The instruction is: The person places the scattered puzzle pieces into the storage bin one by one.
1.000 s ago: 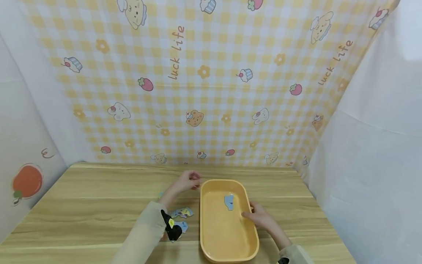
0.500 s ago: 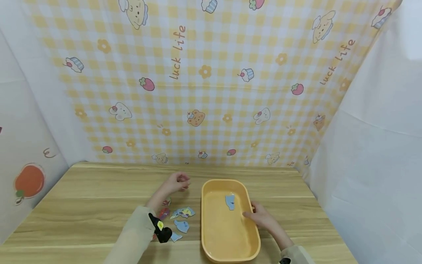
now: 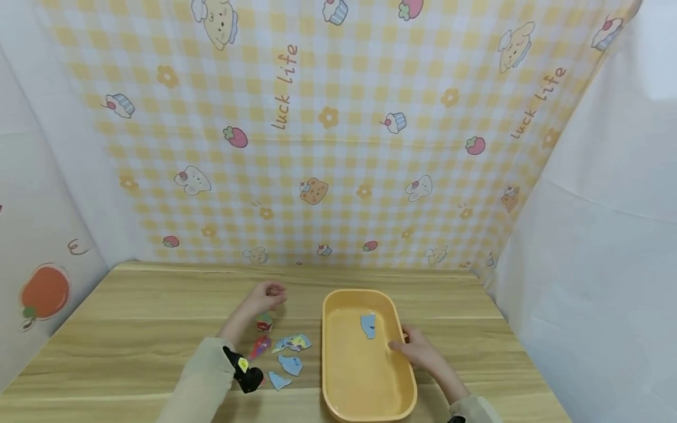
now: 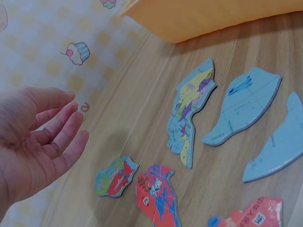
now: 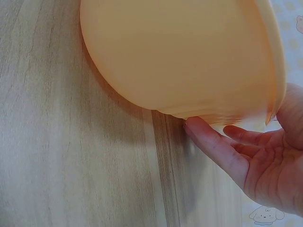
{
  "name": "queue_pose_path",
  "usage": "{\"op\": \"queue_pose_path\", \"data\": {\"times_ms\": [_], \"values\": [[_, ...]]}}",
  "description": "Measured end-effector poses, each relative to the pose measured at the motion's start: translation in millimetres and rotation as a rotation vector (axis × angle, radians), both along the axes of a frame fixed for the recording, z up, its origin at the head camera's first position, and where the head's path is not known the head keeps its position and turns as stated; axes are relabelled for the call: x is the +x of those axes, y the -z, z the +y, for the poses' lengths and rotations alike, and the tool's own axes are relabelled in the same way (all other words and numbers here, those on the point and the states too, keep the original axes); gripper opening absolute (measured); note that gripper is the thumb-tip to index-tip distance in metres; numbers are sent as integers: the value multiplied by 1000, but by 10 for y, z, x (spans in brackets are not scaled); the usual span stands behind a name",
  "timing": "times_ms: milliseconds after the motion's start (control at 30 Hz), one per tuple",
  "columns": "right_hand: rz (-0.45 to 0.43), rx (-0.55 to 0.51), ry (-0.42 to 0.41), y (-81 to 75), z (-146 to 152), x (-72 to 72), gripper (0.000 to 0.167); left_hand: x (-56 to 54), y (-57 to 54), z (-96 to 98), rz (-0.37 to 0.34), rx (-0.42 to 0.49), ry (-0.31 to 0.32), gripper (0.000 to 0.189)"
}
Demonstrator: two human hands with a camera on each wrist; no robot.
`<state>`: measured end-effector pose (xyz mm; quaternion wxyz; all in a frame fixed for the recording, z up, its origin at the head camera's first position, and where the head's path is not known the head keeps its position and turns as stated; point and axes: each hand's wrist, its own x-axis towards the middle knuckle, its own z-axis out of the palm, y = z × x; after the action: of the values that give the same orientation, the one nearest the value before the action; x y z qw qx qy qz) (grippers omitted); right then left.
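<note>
My left hand (image 3: 268, 295) hovers over the table with its fingers loosely bent and nothing in them. Below it in the left wrist view lie flat map puzzle pieces: a small green and red one (image 4: 116, 176), a red and blue one (image 4: 157, 194), a multicoloured one (image 4: 191, 106), plain blue ones (image 4: 247, 105) and a pink one (image 4: 255, 215). My right hand (image 3: 420, 348) grips the right side of a yellow-orange plastic tray (image 3: 332, 385), thumb over the rim and fingers against the outer wall. One blue puzzle piece (image 3: 368, 326) lies inside the tray.
The wood-grain table (image 3: 143, 329) extends left and right of the tray. A yellow checked cloth (image 3: 349, 158) hangs behind it, and white cloth (image 3: 597, 235) screens the sides.
My left hand has moved left, away from the tray, uncovering the small pieces under the forearm. The right hand stays on the tray, and the piece inside it has not moved.
</note>
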<state>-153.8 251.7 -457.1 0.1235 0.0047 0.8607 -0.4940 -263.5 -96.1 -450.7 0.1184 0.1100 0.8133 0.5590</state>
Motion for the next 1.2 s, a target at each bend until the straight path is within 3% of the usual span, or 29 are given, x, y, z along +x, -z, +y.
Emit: {"op": "queue_pose_path", "data": {"times_ms": [233, 733, 1200], "values": [[-4, -5, 10, -7, 15, -16, 56, -8, 14, -114, -18, -20, -40, 36], [-11, 5, 8, 3, 10, -15, 56, 26, 73, -298, -36, -176, -104, 40], [-1, -2, -13, 15, 21, -21, 56, 73, 134, -338, -38, -271, -86, 38]]}}
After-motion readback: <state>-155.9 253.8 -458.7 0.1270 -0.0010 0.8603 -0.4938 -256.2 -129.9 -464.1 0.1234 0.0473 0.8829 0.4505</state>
